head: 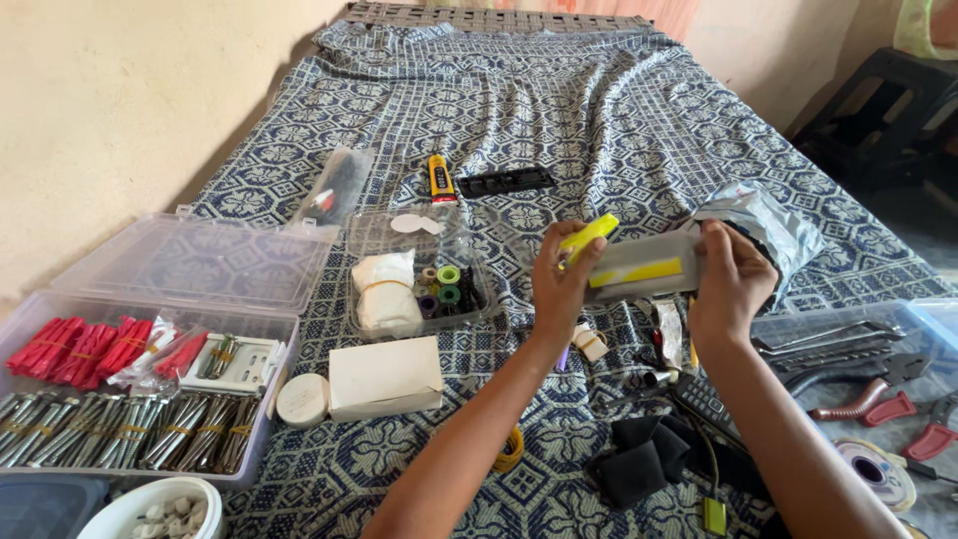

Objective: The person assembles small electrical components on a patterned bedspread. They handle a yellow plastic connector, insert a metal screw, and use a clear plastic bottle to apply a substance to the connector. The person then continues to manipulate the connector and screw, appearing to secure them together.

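Observation:
My left hand grips the left end of a long grey packet with a yellow stripe, and a bright yellow tab sticks up above its fingers. My right hand holds the packet's right end together with a crinkled silver foil bag. Both hands hover above a blue and white patterned bedspread.
An open clear plastic case at left holds red wall plugs and metal screws. Nearby lie a white cardboard box, a clear tub of thread spools, a glue tube, and red-handled pliers at right.

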